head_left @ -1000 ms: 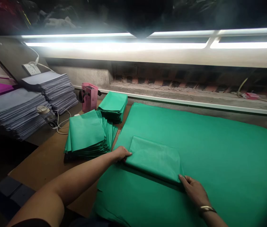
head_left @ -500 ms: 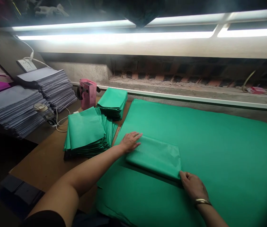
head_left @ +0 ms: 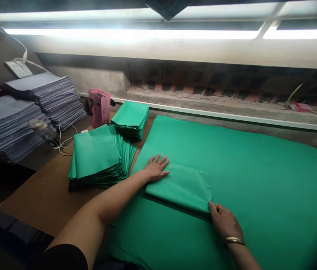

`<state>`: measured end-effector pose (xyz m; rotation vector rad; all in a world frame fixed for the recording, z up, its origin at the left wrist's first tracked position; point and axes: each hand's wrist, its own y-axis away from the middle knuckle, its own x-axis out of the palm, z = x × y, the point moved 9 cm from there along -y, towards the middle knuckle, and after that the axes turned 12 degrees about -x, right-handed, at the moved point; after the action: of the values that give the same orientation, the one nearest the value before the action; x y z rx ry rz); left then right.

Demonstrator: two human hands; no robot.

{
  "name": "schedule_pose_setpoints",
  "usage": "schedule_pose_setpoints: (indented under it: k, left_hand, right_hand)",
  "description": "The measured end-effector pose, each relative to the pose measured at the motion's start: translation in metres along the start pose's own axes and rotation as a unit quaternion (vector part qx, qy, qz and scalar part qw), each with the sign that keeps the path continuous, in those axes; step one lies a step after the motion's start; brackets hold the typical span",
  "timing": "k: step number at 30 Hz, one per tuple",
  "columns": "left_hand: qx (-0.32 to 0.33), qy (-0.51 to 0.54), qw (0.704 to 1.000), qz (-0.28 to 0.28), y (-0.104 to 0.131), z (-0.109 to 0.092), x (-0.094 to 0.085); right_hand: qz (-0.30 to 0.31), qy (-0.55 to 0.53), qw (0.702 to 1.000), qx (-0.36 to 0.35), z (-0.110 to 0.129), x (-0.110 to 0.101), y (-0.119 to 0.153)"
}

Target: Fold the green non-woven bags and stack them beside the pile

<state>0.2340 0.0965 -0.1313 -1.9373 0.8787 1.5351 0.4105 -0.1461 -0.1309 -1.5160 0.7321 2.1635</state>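
Observation:
A folded green sheet (head_left: 182, 187) lies on a stack of large green sheets (head_left: 248, 176) that covers the table. Fingers spread, my left hand (head_left: 155, 168) presses flat at the folded sheet's far left end. My right hand (head_left: 225, 219), with a gold bangle at the wrist, pinches the near right corner between thumb and fingers. Left of the large sheets lies a fanned pile of folded green sheets (head_left: 96, 152). Behind that pile stands a neater stack of folded green sheets (head_left: 130, 114).
A pink holder (head_left: 100, 108) with black straps stands at the back. To the left are stacks of grey-white sheets (head_left: 57, 95), a clear bottle (head_left: 43, 131) and a white cable (head_left: 60, 144). Bright lamps (head_left: 130, 33) run above the brick ledge; a power strip (head_left: 18, 69) hangs at left.
My left hand has settled flatter, with its fingers spread wider on the folded sheet. The right hand keeps its pinch on the corner. The whole view has shifted slightly.

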Motion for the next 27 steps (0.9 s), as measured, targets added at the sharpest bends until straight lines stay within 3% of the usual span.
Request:
schedule_pose_setpoints:
  k: [4,6,7,9,11,13,15,17,20,21,22,24,25,27]
  left_hand:
    - [-0.003,0.000,1.000,-0.002,-0.003,0.000,0.005]
    - [-0.002,0.000,1.000,-0.005,-0.003,-0.001,0.006]
    - [-0.003,-0.001,1.000,-0.005,-0.003,-0.002,0.006]
    - [-0.005,-0.003,1.000,-0.008,-0.002,-0.003,0.004]
    - [-0.010,-0.005,1.000,-0.008,0.000,-0.003,0.002]
    - [-0.012,-0.009,1.000,-0.007,0.000,-0.003,0.001]
    - [-0.011,-0.009,1.000,-0.010,0.000,-0.002,0.001]
    - [-0.006,-0.005,1.000,-0.018,-0.002,-0.002,0.003]
    - [-0.002,0.003,1.000,-0.016,-0.005,-0.001,0.008]
    - [-0.003,0.005,1.000,-0.015,-0.006,-0.001,0.009]
    - [-0.004,0.007,1.000,-0.014,-0.006,-0.001,0.010]
    - [-0.010,0.007,1.000,-0.012,-0.005,0.000,0.009]
    - [-0.014,0.006,1.000,-0.012,-0.005,0.001,0.008]
    - [-0.018,-0.001,1.000,-0.010,-0.005,0.003,0.004]
  right_hand:
    - [0.044,0.023,0.999,0.004,-0.011,-0.004,-0.004]
    - [-0.021,0.084,0.996,-0.002,0.006,-0.021,-0.014]
    - [-0.068,0.122,0.990,-0.019,0.026,-0.029,-0.022]
    - [-0.120,0.173,0.973,-0.099,0.088,-0.027,-0.043]
    - [-0.068,0.163,0.960,-0.217,0.157,0.003,-0.067]
    - [-0.027,0.151,0.952,-0.266,0.193,0.026,-0.087]
    - [-0.017,0.149,0.956,-0.252,0.180,0.032,-0.103]
    - [-0.033,0.155,0.970,-0.183,0.125,0.019,-0.115]
    - [-0.060,0.172,0.983,-0.027,0.031,-0.017,-0.115]
    - [-0.063,0.178,0.982,0.009,0.016,-0.024,-0.108]
    - [-0.067,0.186,0.980,0.022,0.016,-0.025,-0.098]
    - [-0.071,0.201,0.976,-0.038,0.059,-0.010,-0.073]
    - [-0.081,0.206,0.970,-0.106,0.096,0.005,-0.057]
    - [-0.034,0.177,0.947,-0.267,0.167,0.051,-0.022]
